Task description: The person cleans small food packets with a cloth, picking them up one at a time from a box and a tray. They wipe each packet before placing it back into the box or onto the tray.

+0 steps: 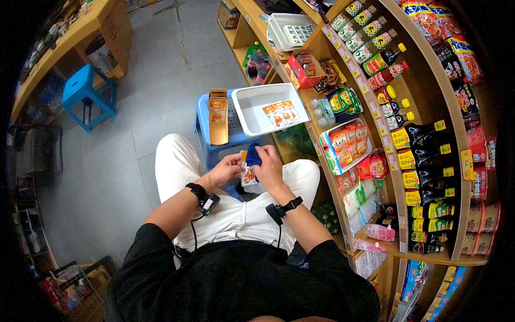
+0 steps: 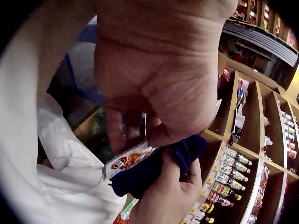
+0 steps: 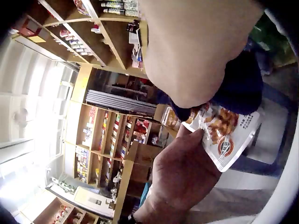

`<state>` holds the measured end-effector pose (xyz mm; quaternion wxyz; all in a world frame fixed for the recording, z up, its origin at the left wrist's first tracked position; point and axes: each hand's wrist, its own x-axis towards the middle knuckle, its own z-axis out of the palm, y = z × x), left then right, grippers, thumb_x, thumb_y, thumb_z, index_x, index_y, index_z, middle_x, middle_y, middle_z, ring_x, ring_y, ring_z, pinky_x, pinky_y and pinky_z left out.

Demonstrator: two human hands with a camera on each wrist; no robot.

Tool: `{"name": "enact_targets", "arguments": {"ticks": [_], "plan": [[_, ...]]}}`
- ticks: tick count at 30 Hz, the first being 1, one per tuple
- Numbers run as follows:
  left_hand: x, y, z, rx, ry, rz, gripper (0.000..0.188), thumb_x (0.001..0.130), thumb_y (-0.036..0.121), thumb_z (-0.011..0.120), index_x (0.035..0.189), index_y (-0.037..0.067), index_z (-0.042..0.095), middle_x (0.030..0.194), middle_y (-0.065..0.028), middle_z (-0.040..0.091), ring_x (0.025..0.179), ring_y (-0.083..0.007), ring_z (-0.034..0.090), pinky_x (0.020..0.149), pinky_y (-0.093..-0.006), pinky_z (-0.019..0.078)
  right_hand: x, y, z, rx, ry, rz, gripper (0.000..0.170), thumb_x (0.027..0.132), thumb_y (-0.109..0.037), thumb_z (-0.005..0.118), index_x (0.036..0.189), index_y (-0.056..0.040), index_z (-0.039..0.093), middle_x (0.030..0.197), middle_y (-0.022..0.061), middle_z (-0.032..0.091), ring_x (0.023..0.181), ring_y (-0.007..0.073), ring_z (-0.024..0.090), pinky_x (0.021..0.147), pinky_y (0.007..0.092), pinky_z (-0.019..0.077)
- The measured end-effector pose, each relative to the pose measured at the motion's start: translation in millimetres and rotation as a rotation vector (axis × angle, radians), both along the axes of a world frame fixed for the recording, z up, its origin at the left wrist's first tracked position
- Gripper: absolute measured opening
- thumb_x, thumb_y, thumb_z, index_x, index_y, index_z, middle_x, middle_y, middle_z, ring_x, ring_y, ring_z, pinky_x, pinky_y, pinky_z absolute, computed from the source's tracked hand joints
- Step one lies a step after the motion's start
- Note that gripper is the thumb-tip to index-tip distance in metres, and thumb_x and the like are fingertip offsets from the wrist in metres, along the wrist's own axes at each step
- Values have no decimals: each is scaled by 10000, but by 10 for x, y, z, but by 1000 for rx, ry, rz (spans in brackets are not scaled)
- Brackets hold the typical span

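Note:
Over the lap, the left hand (image 1: 228, 169) pinches the edge of a small white and orange food packet (image 1: 248, 174). The right hand (image 1: 269, 167) grips a dark blue cloth (image 1: 254, 154), which lies against the packet's face. In the right wrist view the packet (image 3: 232, 135) shows printed food and a round logo, and the cloth (image 3: 243, 84) covers part of it. The left wrist view shows the cloth (image 2: 135, 179) bunched under the right hand's (image 2: 170, 193) fingers, touching the packet (image 2: 128, 161).
Ahead, a blue stool (image 1: 203, 115) bears an open brown carton (image 1: 218, 134) and a white tray (image 1: 245, 99) with several similar packets (image 1: 280, 114). Shelves of bottles and packaged food (image 1: 399, 214) stand close on the right. Another blue stool (image 1: 80, 80) is at the far left.

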<state>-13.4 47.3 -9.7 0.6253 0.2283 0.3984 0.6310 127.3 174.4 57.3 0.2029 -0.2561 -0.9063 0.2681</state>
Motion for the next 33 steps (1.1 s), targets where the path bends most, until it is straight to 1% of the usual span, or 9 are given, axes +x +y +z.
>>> {"name": "enact_targets", "arguments": {"ticks": [5,7,11,16,20,23,25,26,33], "plan": [[-23,-2,-5,10,-42,-24,399,911,-48,566,1291,68,606,1080,16,688,917,-89,652,809,-243,524,-31,-54,45,121,-16,118,517,700,-65,739,1208,-29,649,1126,146,560,1040,347,602,887,429,517],[-48,-14,55,43,-55,-69,389,942,-50,541,1307,80,576,1118,-20,676,1017,-145,675,888,-335,583,-40,-58,50,117,-23,131,522,692,-64,741,1206,-37,656,1120,146,563,1042,348,602,886,431,517],[-62,-8,-67,23,-134,-48,357,937,-69,503,1254,74,581,1142,-54,671,1030,-191,686,908,-379,584,-57,-63,68,133,-4,186,530,669,-54,746,1192,-42,667,1118,141,568,1039,346,609,888,426,523],[-139,-12,-105,39,-433,-30,467,816,-50,448,1251,54,583,1164,-92,667,1050,-250,682,907,-432,581,-65,-59,161,120,0,255,531,655,-34,743,1181,-49,671,1109,139,573,1046,341,611,885,427,530],[-155,-24,-14,73,-554,-32,523,788,20,440,1290,57,581,1196,-97,667,1062,-242,676,904,-420,578,-61,-56,241,121,4,312,522,643,-31,754,1158,-59,680,1094,130,578,1035,331,619,870,421,536],[-180,-29,47,130,-587,-38,460,883,116,442,1319,72,582,1196,-76,681,1037,-215,685,921,-380,565,-29,-43,183,135,3,379,516,634,-35,765,1143,-71,687,1090,123,580,1023,324,625,858,417,541],[-166,-6,144,5,-577,87,416,957,220,477,1340,90,574,1211,-39,688,1051,-178,670,920,-368,563,1,-45,161,148,6,418,511,632,-38,769,1135,-77,691,1089,120,581,1018,322,627,851,416,545],[-157,-4,191,-25,-519,103,393,1026,306,464,1330,89,584,1179,-6,700,1044,-138,668,895,-304,555,17,-47,151,149,10,427,501,632,-38,769,1126,-81,695,1085,117,582,1012,320,630,844,416,547],[-130,10,39,28,-430,145,321,1036,250,529,1271,51,619,1178,-34,698,1007,-128,677,877,-269,555,69,-30,146,146,46,441,471,636,-24,752,1101,-81,709,1073,114,591,978,308,642,822,402,552]]}}
